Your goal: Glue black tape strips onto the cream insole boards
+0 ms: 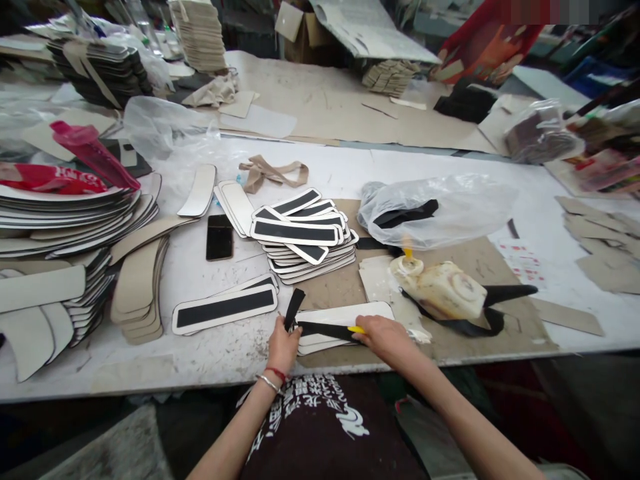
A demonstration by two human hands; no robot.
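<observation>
At the table's front edge my left hand (284, 347) is closed on a black fabric strip (296, 307), whose free end sticks up past the fingers. The strip's longer part (325, 330) runs right across a white rounded panel (360, 312). My right hand (384, 337) grips a small yellow tool (356, 329), its tip against the strip; its exact kind is hidden by the fingers. Behind the hands lies a pile of white panels with black strips (297, 232). Two more such panels (225, 308) overlap on the left. A stained cream plastic container (450, 290) lies to the right.
A phone (220, 237) lies left of the pile. Stacks of curved panels (137, 287) fill the left side. A clear plastic bag (450, 203) with black material sits behind the container. A beige strap (275, 172) lies farther back. Brown cardboard (505, 320) covers the table's right part.
</observation>
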